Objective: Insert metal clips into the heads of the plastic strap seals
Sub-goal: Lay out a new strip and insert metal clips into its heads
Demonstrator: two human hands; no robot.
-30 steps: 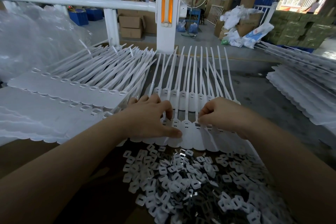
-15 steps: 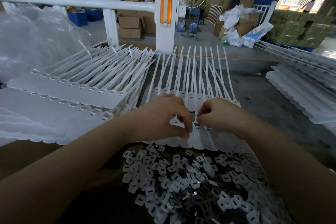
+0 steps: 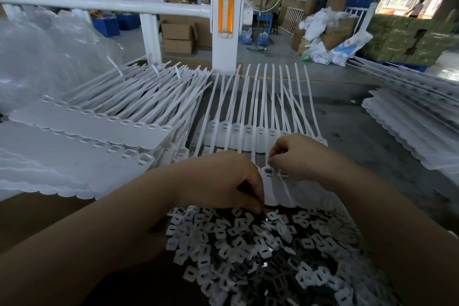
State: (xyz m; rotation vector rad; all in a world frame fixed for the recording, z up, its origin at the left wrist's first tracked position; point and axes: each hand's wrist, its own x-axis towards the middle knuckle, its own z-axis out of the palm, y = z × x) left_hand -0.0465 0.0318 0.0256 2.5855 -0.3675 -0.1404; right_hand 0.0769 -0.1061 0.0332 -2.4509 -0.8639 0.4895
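Left hand (image 3: 223, 181) curled, fingertips dipped into clip pile (image 3: 260, 243) — catch unconfirmed. Right hand (image 3: 295, 156) pinches at seal head (image 3: 269, 171); one clip is best seated squarely — slot steadied.

- White plastic strap seals (image 3: 250, 129): flat joined row in front of me, heads near, straps fanning away.
- Metal clips (image 3: 248, 243): loose heap of small slotted squares, nearest me.
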